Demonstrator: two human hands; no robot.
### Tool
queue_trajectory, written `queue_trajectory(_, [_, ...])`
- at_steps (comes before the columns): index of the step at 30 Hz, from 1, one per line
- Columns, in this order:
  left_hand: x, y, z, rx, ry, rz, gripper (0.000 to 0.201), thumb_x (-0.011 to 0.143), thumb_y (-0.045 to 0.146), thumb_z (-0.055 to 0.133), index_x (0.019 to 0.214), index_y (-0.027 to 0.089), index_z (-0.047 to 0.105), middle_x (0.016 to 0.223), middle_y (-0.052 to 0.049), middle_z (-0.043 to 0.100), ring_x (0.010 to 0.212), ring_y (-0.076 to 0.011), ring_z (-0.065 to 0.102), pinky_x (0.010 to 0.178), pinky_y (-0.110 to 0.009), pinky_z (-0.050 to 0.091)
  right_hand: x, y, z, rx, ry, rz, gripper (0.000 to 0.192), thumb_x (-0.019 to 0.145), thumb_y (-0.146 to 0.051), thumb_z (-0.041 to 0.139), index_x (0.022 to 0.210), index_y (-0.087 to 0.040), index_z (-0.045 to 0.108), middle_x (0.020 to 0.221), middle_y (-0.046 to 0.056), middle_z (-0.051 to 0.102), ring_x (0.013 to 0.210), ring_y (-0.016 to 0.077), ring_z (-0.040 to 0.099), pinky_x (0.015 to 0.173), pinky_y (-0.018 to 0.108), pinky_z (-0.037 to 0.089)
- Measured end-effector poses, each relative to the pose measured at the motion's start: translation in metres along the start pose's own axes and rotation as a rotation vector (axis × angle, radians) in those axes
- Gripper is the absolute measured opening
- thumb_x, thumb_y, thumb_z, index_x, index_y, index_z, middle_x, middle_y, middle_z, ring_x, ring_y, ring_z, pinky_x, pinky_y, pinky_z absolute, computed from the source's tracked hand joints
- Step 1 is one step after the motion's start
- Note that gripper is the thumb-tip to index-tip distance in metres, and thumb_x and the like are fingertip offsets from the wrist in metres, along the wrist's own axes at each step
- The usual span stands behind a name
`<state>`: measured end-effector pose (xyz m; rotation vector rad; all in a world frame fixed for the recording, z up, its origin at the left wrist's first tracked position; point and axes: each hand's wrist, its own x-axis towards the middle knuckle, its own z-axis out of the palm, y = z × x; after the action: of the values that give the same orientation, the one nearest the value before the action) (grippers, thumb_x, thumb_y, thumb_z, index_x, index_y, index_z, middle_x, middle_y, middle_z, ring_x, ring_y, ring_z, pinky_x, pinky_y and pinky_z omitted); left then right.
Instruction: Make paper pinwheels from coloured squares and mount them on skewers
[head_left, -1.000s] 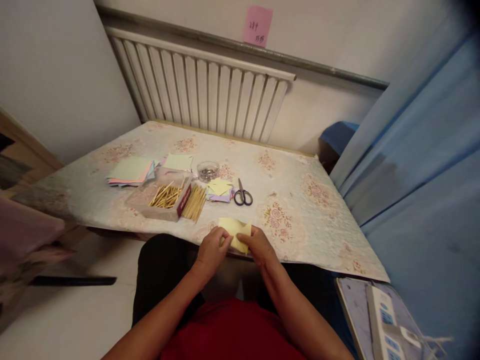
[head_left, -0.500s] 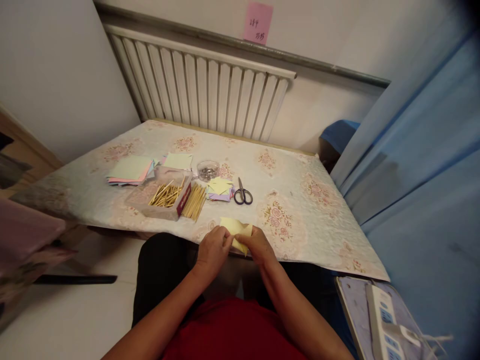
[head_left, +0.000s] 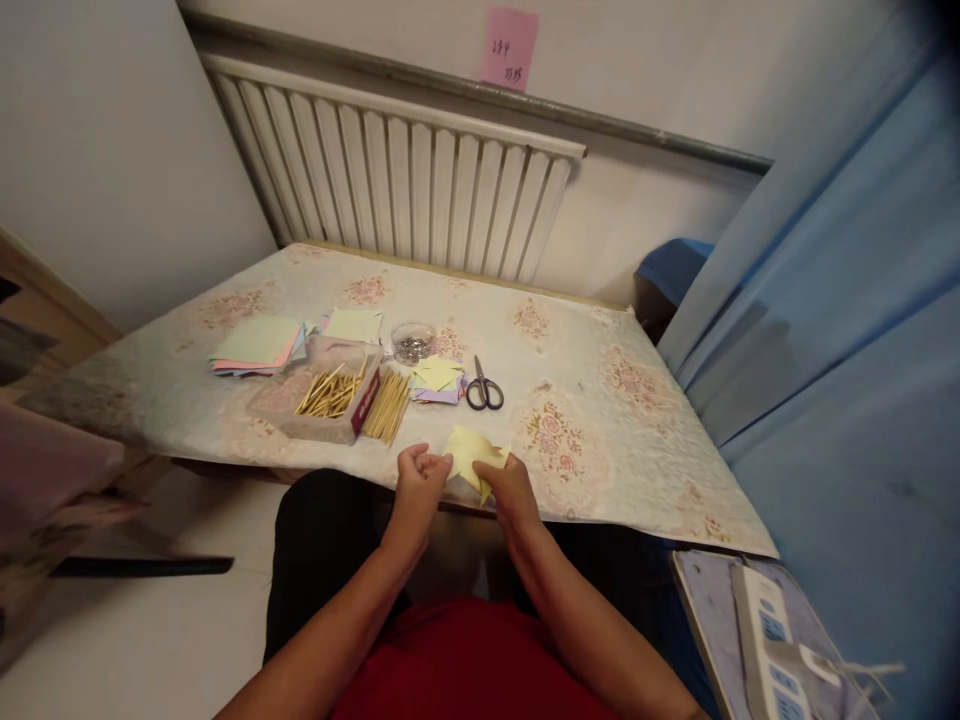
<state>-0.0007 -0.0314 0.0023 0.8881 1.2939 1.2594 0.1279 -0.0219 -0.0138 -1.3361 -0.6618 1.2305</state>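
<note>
Pale yellow paper (head_left: 465, 450), a small piece, creased and bent out of flat. Pointed corners stick out: one spike aims down by the right thumb, another lies toward the right fingers. Surface matte and plain, a bit shaded near the bottom. Sits between both hands at the near table edge; can't tell if it touches the cloth.

Right hand (head_left: 516, 490) closed on the paper's right side, thumb on top, other fingers mostly hidden. Left hand (head_left: 417, 488) half uncurled, thumb tip at the paper's left edge; can't tell if it has hold.

Beyond: dark-handled scissors (head_left: 480, 379), blades pointing away. Left of those, small stack of cut paper pieces (head_left: 439, 374), yellow pointed ones on top, lilac below. Behind it, clear round dish (head_left: 415, 325) with small metallic bits. Further left, bundle of wooden sticks (head_left: 387, 405) beside a clear plastic box (head_left: 315, 430) holding more. Stack of coloured paper sheets (head_left: 259, 342) at far left, pale green on top. All on floral tablecloth (head_left: 600, 440).
</note>
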Motion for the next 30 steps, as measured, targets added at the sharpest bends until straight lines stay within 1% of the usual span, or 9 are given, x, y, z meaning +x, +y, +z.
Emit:
queue_trajectory(3, [-0.005,-0.009,0.001,-0.288,-0.148,-0.321,0.043,0.065,0.040,0.075,0.096,0.017,0.056,0.087,-0.003,0.062,0.076,-0.0139,0.060,0.072,-0.028,0.046,0.001,0.007,0.006,0.104,0.032,-0.008,0.032,0.053,-0.023,0.068,0.083,-0.013,0.063,0.066,-0.001,0.065,0.056,0.0134,0.057,0.055,0.025,0.044])
queue_trajectory(4, [-0.007,-0.012,0.003,-0.350,-0.189,-0.395,0.039,0.063,0.038,0.077,0.090,0.017,0.058,0.083,-0.002,0.063,0.074,-0.0130,0.060,0.072,-0.027,0.046,0.001,0.009,0.009,0.133,0.038,-0.010,0.032,0.054,-0.023,0.068,0.083,-0.013,0.062,0.067,-0.001,0.065,0.056,0.0131,0.057,0.054,0.025,0.044])
queue_trajectory(6, [-0.010,-0.015,0.007,-0.427,-0.205,-0.444,0.032,0.060,0.034,0.078,0.079,0.016,0.060,0.074,0.001,0.061,0.067,-0.0101,0.057,0.069,-0.025,0.045,-0.001,0.012,0.013,0.169,0.042,-0.012,0.031,0.055,-0.022,0.067,0.085,-0.013,0.062,0.068,-0.001,0.066,0.055,0.0127,0.057,0.054,0.024,0.044])
queue_trajectory(11, [-0.013,-0.011,0.021,-0.417,-0.175,-0.291,0.028,0.061,0.035,0.076,0.074,0.014,0.063,0.064,0.003,0.058,0.055,-0.0072,0.047,0.057,-0.021,0.039,-0.005,0.019,0.019,0.173,0.026,-0.014,0.030,0.056,-0.020,0.068,0.085,-0.013,0.061,0.067,-0.002,0.065,0.055,0.0121,0.058,0.053,0.023,0.045])
queue_trajectory(14, [-0.012,-0.010,0.025,-0.342,-0.093,-0.224,0.028,0.062,0.038,0.072,0.069,0.013,0.060,0.057,0.004,0.053,0.052,-0.0075,0.044,0.052,-0.021,0.034,-0.006,0.021,0.021,0.169,0.022,0.004,0.032,0.056,-0.021,0.069,0.086,-0.013,0.061,0.067,-0.002,0.065,0.055,0.0130,0.058,0.053,0.023,0.046])
queue_trajectory(16, [-0.010,-0.014,0.025,-0.291,-0.052,-0.195,0.028,0.064,0.039,0.070,0.069,0.014,0.059,0.057,0.004,0.053,0.052,-0.0082,0.044,0.051,-0.021,0.033,-0.006,0.022,0.022,0.166,0.016,0.025,0.034,0.056,-0.023,0.070,0.087,-0.013,0.061,0.067,-0.001,0.066,0.055,0.0141,0.059,0.053,0.024,0.047])
queue_trajectory(21, [-0.004,-0.023,0.020,-0.203,-0.036,-0.155,0.029,0.067,0.040,0.066,0.074,0.013,0.059,0.064,0.002,0.058,0.058,-0.0116,0.052,0.056,-0.024,0.039,-0.009,0.018,0.024,0.154,-0.012,0.042,0.039,0.056,-0.027,0.071,0.091,-0.014,0.061,0.069,0.001,0.067,0.058,0.0170,0.062,0.056,0.027,0.049])
queue_trajectory(25, [-0.001,-0.021,0.016,-0.161,-0.030,-0.151,0.028,0.068,0.038,0.066,0.077,0.013,0.058,0.064,0.002,0.058,0.055,-0.0105,0.051,0.052,-0.023,0.037,-0.010,0.009,0.016,0.117,-0.143,0.049,0.044,0.056,-0.027,0.072,0.096,-0.012,0.063,0.071,0.002,0.068,0.059,0.0162,0.061,0.059,0.027,0.048])
queue_trajectory(30, [-0.003,-0.012,0.011,-0.082,-0.059,-0.141,0.026,0.068,0.037,0.066,0.076,0.013,0.059,0.062,0.002,0.058,0.054,-0.0106,0.051,0.051,-0.023,0.037,-0.007,-0.014,-0.003,0.041,-0.380,0.016,0.046,0.061,-0.031,0.076,0.102,-0.014,0.066,0.081,0.003,0.070,0.068,0.0145,0.061,0.065,0.025,0.046])
